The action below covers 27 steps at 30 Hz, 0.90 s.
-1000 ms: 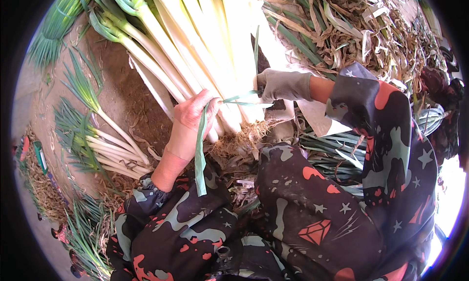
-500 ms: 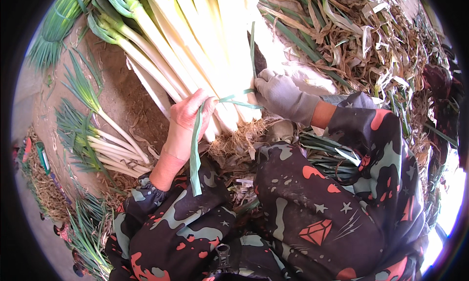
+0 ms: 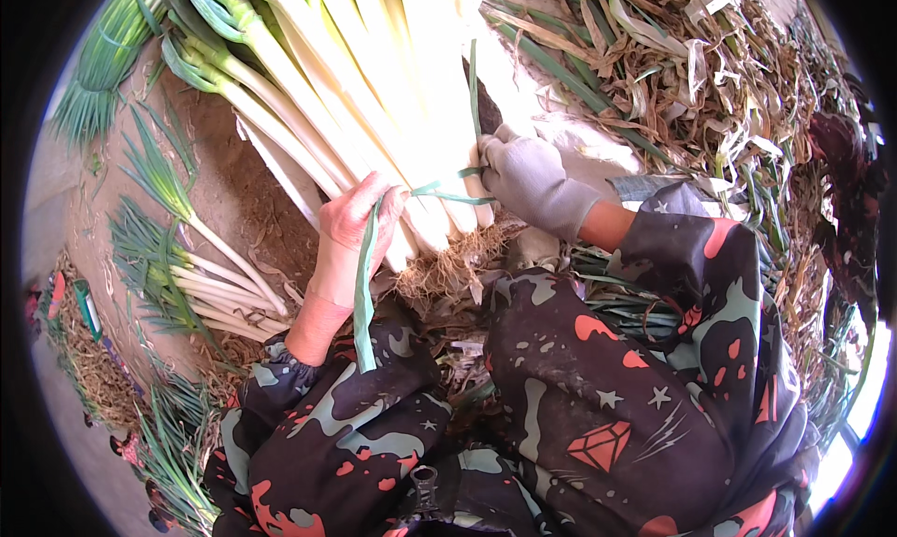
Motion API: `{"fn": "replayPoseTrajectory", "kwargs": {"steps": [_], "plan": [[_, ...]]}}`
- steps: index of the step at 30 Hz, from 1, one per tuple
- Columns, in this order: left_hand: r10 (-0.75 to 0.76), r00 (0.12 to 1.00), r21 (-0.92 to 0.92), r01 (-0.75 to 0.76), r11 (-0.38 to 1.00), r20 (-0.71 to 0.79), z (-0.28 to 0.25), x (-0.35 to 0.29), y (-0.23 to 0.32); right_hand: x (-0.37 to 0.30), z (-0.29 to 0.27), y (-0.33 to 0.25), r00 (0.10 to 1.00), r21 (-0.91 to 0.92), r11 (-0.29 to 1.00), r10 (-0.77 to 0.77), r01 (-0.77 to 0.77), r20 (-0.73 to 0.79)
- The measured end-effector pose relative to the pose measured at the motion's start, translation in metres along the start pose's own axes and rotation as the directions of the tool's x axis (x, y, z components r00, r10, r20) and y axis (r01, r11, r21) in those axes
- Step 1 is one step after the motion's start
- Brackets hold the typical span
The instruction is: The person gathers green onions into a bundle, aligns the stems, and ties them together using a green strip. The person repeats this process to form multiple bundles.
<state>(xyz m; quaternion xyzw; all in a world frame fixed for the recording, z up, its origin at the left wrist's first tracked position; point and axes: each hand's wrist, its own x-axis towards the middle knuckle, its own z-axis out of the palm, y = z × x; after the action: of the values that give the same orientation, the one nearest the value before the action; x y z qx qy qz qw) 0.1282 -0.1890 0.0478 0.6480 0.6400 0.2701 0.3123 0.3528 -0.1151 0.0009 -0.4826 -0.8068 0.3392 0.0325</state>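
Observation:
A large bundle of leeks lies across the ground before me, white shafts toward me, with tangled brown roots at the near end. Around the shafts just above the roots runs a flat green tie strip. My left hand, bare, is closed on the strip at the bundle's left side; a long tail of it hangs down past the wrist. At the right side my right hand, in a grey glove, has its fingers closed on the strip's other end, which sticks up beside the shafts.
Thinner leeks lie on the soil at the left, and a tied green bunch is at the upper left. Dry husks and leaves pile up at the right. Green leaves lie by my right knee.
My gloved right hand has shifted slightly left and up, still holding the strip. The left hand keeps its grip, and the hanging tail has swung a little left.

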Motion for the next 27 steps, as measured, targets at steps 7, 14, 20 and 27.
{"fn": "replayPoseTrajectory", "kwargs": {"steps": [7,14,20,27], "plan": [[-0.007,1.0,0.0,0.007,1.0,0.012,-0.002,0.001,0.003,0.037,-0.045,-0.009,0.821,0.182,0.956,0.09,-0.23,0.563],[0.003,1.0,0.019,-0.004,1.0,0.025,-0.003,0.002,0.005,0.033,-0.039,-0.014,0.866,0.144,0.982,0.034,-0.122,0.499],[0.021,1.0,-0.021,-0.021,1.0,-0.01,-0.002,0.001,0.003,0.0,-0.013,0.001,0.948,-0.274,0.921,-0.217,0.278,0.233],[-0.014,1.0,-0.032,0.014,0.999,-0.006,0.0,0.001,0.002,-0.009,0.0,0.01,0.974,-0.247,0.943,-0.208,0.224,0.088]]}}
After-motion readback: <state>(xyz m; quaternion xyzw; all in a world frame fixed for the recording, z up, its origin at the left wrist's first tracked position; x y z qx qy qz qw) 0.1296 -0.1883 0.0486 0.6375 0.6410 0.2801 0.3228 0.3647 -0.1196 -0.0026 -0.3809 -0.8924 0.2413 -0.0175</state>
